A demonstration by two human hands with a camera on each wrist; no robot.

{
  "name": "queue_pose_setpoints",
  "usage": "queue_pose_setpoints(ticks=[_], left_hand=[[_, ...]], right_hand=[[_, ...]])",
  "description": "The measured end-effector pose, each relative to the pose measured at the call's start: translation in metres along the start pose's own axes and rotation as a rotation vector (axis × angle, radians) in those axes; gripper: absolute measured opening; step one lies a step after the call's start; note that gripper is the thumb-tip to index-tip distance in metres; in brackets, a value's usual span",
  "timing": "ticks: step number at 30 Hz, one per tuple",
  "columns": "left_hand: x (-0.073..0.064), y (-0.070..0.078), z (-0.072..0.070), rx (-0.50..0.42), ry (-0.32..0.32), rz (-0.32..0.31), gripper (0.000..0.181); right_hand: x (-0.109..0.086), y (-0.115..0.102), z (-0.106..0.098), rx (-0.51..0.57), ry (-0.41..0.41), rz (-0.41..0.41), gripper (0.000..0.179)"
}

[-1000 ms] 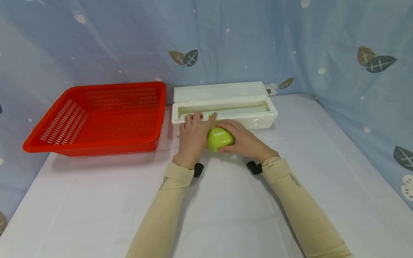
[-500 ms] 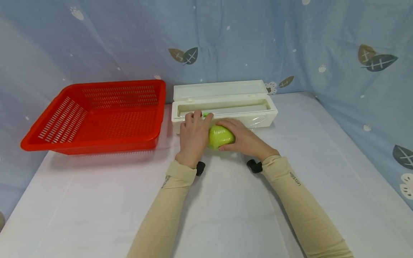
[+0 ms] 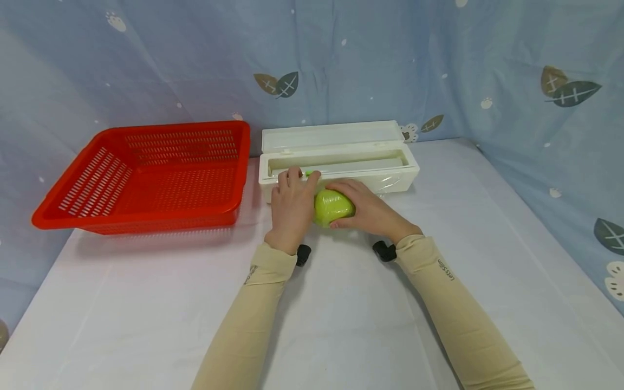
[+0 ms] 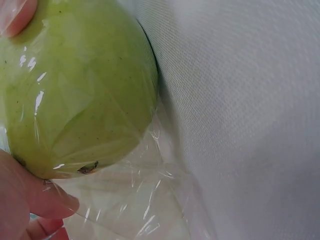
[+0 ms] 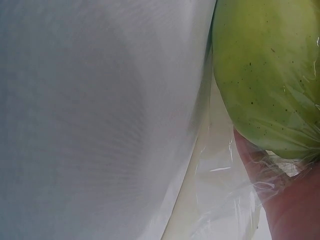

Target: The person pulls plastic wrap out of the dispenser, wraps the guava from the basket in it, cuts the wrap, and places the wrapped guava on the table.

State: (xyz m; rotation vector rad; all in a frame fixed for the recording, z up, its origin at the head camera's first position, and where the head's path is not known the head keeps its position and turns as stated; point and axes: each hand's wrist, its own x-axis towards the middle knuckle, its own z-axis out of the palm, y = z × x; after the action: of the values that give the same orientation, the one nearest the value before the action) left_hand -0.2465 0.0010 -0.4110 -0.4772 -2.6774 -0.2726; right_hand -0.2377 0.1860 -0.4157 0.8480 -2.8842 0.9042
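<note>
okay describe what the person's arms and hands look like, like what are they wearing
Both arms wear snug beige sleeves reaching the wrists; the right one carries small dark lettering. A small black device sits under each wrist. The left hand and right hand are bare, no gloves.

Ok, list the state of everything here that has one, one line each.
Cling film dispenser: lid open.
Green apple: covered in cling film, on the table.
Red basket: nothing visible inside.
Left hand: against the apple.
Right hand: holds the apple.
</note>
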Motion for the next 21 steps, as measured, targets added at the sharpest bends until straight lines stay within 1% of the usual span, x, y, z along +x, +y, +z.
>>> queue_pose_setpoints(ticks=[5, 12, 18, 21], left_hand=[[-0.0001, -0.0004, -0.0016, 0.000, 0.015, -0.015, 0.041], [-0.0003, -0.0012, -0.0048, -0.006, -0.002, -0.033, 0.041], [0.0008, -0.0025, -0.0078, -0.024, -0.013, -0.045, 0.040], [0.0013, -0.0032, -0.0087, -0.019, -0.014, -0.052, 0.038]], right_hand=[[0.0000, 0.0006, 0.0001, 0.006, 0.001, -0.001, 0.079], [-0.0002, -0.0003, 0.0003, 0.006, -0.012, 0.016, 0.080], [0.0002, -0.0011, -0.0004, 0.015, -0.001, 0.017, 0.079], [0.0000, -0.0020, -0.0009, 0.020, -0.001, 0.015, 0.079]])
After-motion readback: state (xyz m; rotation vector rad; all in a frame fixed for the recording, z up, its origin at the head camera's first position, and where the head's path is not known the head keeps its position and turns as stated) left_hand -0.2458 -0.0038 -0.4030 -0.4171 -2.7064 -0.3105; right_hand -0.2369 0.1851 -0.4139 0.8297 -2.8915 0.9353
